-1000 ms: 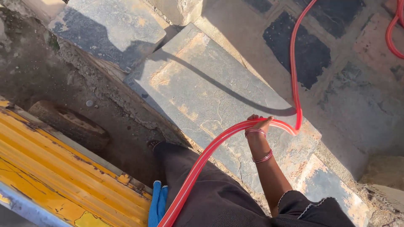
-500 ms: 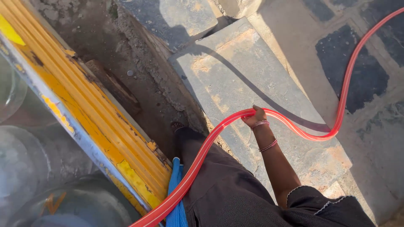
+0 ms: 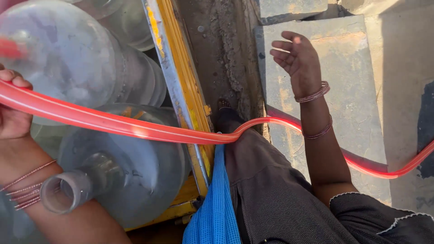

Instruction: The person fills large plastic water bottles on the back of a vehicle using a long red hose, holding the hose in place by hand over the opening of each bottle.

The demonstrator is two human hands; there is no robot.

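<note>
1. Head view is showing the left hand (image 3: 12,113) clenching around the long red flexible plastic hose (image 3: 135,129) at the picture's left edge, while the right hand (image 3: 299,58) is hanging released, fingers spread, above the grey stone slab (image 3: 357,104).
2. That hose is running from the left fist across the yellow metal cart rail (image 3: 181,90), over the person's dark trouser leg (image 3: 266,180), and trailing off right along the slab.
3. It is looking light, soft and bendy, likely smooth, so gripping it with a full fist near its end seems best.
4. Counting: one hose, two clearly showing large clear plastic water jugs (image 3: 126,167) with others partly cropped, one blue mesh cloth (image 3: 214,203).
</note>
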